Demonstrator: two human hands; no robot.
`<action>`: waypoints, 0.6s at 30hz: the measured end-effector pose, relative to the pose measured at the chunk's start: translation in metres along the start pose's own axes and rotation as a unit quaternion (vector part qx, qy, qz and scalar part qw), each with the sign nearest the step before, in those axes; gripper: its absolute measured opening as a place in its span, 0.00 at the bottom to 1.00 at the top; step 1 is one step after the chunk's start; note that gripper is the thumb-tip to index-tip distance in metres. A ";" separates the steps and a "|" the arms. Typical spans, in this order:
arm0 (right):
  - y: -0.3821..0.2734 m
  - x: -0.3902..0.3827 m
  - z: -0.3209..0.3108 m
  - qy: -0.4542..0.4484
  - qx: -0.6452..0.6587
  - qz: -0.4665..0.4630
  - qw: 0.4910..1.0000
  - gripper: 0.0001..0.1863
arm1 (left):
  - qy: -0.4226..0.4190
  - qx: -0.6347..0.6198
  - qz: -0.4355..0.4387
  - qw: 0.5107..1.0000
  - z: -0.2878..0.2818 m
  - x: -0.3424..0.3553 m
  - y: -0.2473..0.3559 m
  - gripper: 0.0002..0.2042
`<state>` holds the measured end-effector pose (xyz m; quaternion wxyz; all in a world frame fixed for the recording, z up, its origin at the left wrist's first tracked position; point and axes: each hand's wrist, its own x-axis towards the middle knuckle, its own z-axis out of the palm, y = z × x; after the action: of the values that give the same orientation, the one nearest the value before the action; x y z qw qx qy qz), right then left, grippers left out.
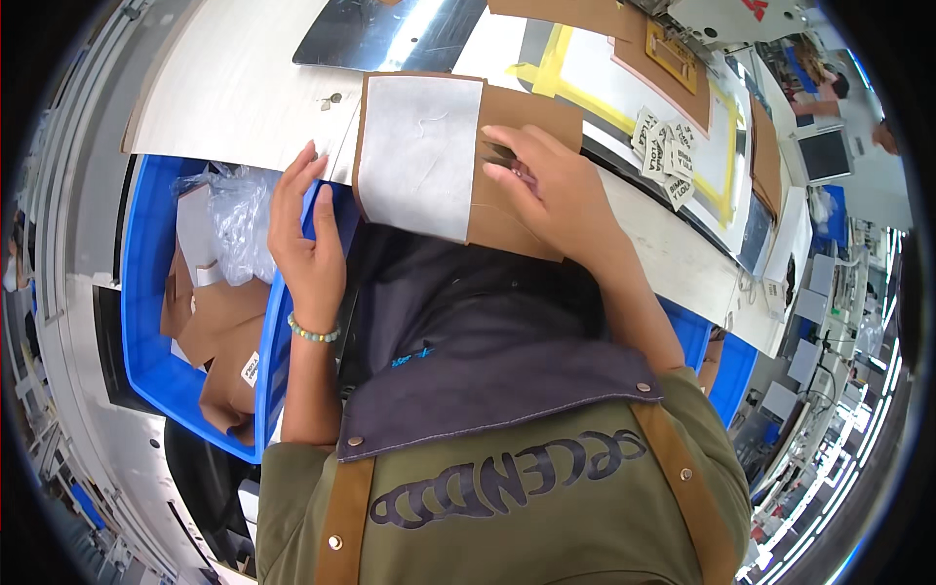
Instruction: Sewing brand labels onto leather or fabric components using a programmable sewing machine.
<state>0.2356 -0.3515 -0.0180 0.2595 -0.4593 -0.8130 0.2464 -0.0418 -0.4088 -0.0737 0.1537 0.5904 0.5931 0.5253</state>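
Observation:
A brown panel (529, 120) with a white rectangular backing sheet (419, 185) lies at the table's front edge, its near side jutting over my lap. Some loose white thread (432, 124) rests on the sheet. Above the panel's right part, my right hand (561, 190) is closed around small thread snips (499, 154), of which only the dark blade tips show between thumb and fingers. My left hand (307, 239) is raised beside the panel's left edge, thumb and fingers apart, with nothing visible in it.
A blue bin (146, 292) at the left holds brown pieces and clear plastic. A pile of white printed labels (665, 156) lies right of the panel on a yellow-taped board (717, 200). Part of a sewing machine (726, 19) stands at the far right; a shiny metal plate (390, 34) lies behind.

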 end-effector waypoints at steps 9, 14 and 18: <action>0.000 0.011 0.023 0.030 -0.079 -0.039 0.996 0.15 | -0.123 0.118 0.125 0.977 0.040 -0.014 0.031 0.19; 0.006 0.014 0.034 0.030 -0.152 -0.065 0.986 0.15 | -0.194 0.166 0.164 0.953 0.044 -0.026 0.016 0.20; 0.013 0.023 0.025 -0.013 -0.135 -0.133 0.982 0.16 | -0.204 0.156 0.164 0.952 0.024 -0.019 0.008 0.15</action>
<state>0.2171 -0.3295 -0.0399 0.2152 -0.3747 -0.8959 0.1037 -0.0138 -0.4162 -0.0852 0.0894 0.7907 0.5190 0.3123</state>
